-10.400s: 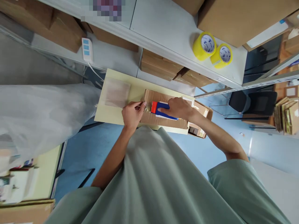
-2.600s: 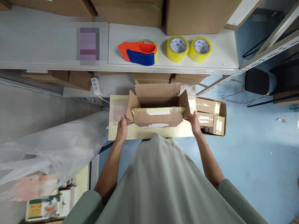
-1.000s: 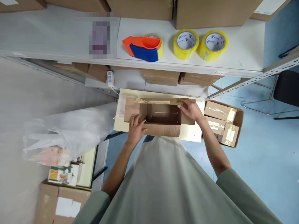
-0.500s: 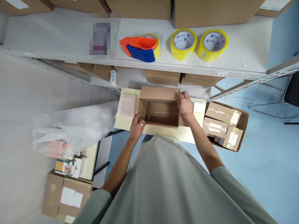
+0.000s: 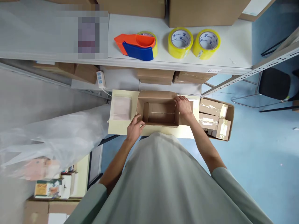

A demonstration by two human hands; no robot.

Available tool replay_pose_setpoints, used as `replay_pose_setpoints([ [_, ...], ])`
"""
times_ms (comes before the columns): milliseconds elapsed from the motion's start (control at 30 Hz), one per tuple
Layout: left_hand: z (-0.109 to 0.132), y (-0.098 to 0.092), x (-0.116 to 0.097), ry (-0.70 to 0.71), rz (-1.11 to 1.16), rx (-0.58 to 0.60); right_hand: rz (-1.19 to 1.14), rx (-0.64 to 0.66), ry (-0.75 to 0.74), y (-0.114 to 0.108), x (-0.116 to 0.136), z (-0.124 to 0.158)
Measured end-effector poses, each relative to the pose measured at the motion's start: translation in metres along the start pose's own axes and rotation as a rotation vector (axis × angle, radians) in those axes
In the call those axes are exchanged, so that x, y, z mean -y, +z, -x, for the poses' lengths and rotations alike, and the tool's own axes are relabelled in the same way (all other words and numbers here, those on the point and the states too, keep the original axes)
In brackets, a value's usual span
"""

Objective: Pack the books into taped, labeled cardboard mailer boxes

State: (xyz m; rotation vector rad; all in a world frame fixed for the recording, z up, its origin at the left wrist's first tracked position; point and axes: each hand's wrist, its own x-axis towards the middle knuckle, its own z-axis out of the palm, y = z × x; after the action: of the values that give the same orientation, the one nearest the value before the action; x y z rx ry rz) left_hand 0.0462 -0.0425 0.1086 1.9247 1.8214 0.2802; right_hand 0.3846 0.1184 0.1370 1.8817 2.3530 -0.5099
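1. An open cardboard box [image 5: 161, 116] sits on a cream worktop [image 5: 114, 128], between a person's left hand [image 5: 133, 128] and right hand [image 5: 184, 107].
2. The right hand grips the box's far right corner, fingers curled over the edge; the left hand touches the near left corner, and whether it grips cannot be told.
3. The right hand and wrist partly cover a side flap [image 5: 184, 121]; a gray-green shirt [image 5: 161, 174] hides some of the worktop's near edge.
4. On the shelf [image 5: 233, 46] beyond, a pixelated patch [image 5: 88, 35] obscures one spot; cartons [image 5: 205, 12] behind are cut off by the frame.
5. Near an orange-and-blue tape dispenser [image 5: 137, 46], two yellow tape rolls [image 5: 179, 51] show "TAPE" in blue lettering; the shelf label [image 5: 213, 71] is too small to read.
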Motion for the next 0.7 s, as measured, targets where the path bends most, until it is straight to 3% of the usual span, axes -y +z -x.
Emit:
replay_pose_setpoints([
  [200,-0.001,0.000,0.011,0.116,0.086,0.044,0.016,-0.006,0.126,-0.006,0.018,0.003],
  [400,0.014,-0.019,0.035,0.198,0.315,0.024,-0.012,-0.169,0.125,-0.015,0.041,0.027],
  [567,0.006,-0.042,0.090,0.122,0.417,-0.068,-0.032,-0.212,0.128,-0.013,0.089,0.061],
  [700,-0.019,-0.042,0.152,-0.116,0.360,-0.091,-0.081,-0.221,0.087,-0.008,0.130,0.085],
])
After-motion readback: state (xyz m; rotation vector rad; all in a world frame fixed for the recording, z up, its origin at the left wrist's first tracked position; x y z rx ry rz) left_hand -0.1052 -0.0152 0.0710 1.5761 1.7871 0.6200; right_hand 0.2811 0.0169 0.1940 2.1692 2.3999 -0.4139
